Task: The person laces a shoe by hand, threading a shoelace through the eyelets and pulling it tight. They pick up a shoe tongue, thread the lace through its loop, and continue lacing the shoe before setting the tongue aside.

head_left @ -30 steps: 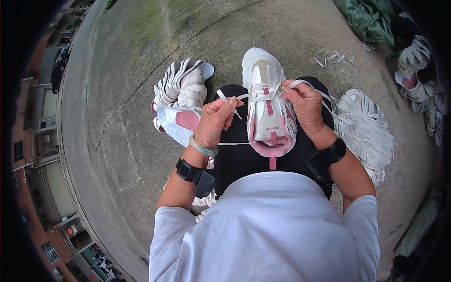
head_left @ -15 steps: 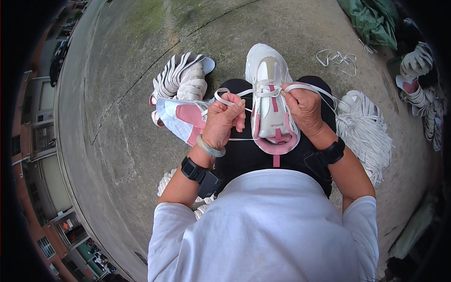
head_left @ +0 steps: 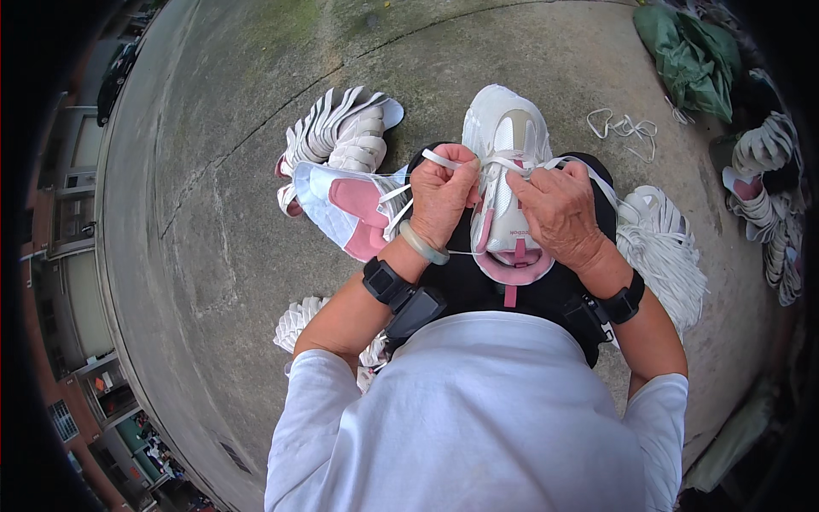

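A white and pink sneaker [head_left: 508,162] rests on my dark lap, toe pointing away from me. My left hand [head_left: 441,198] is closed on a flat white shoelace [head_left: 440,159] at the shoe's left side. On the right side of the tongue, my right hand [head_left: 559,213] pinches the other lace end, which runs off to the right. Both wrists wear black bands, and the left also has a pale green bangle. The lace eyelets are partly hidden under my fingers.
Another pink and white sneaker [head_left: 351,209] lies left of my lap beside a stack of white shoes [head_left: 341,132]. A bundle of white laces [head_left: 661,252] sits at my right, a loose lace [head_left: 623,128] beyond, green cloth [head_left: 691,55] and more shoes [head_left: 768,196] far right. Concrete ground [head_left: 213,213] all around.
The sneaker has slid a little closer to me. Both hands have closed in on the lace area, the left drawing its lace end up over the shoe's left side.
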Demonstrator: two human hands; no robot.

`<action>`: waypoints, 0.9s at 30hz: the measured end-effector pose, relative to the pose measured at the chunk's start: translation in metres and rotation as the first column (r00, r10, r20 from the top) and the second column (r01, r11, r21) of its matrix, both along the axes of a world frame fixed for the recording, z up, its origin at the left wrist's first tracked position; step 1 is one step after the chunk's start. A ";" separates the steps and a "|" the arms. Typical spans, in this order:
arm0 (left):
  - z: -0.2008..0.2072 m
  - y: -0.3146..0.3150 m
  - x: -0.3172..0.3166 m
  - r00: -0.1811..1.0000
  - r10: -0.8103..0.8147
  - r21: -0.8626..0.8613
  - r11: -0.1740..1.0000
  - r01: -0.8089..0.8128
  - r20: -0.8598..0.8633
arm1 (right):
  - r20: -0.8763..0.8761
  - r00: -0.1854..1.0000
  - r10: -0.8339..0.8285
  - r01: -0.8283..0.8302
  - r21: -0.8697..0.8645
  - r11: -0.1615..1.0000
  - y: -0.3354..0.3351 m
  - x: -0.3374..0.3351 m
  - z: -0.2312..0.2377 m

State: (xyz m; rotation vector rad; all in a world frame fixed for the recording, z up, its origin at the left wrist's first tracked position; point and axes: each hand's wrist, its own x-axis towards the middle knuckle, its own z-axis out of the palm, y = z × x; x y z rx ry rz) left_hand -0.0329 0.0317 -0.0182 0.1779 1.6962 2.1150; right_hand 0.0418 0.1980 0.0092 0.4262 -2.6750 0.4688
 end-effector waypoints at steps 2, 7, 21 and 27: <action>-0.003 0.003 -0.001 1.000 0.012 0.008 1.000 -0.012 -0.009 | 0.001 1.000 -0.020 0.020 0.008 1.000 0.001 -0.003 -0.001; -0.007 0.008 -0.004 0.999 0.024 -0.014 1.000 -0.025 -0.028 | 0.046 0.998 -0.049 0.050 -0.021 0.999 0.000 -0.003 -0.004; -0.023 0.014 -0.008 0.919 -0.098 -0.276 0.961 -0.012 -0.381 | 0.052 0.993 -0.103 0.107 -0.092 0.990 -0.001 -0.001 -0.011; -0.005 0.004 -0.011 0.985 -0.138 -0.415 0.906 0.084 -0.103 | 0.067 0.989 -0.133 0.147 -0.278 0.949 0.003 0.003 -0.015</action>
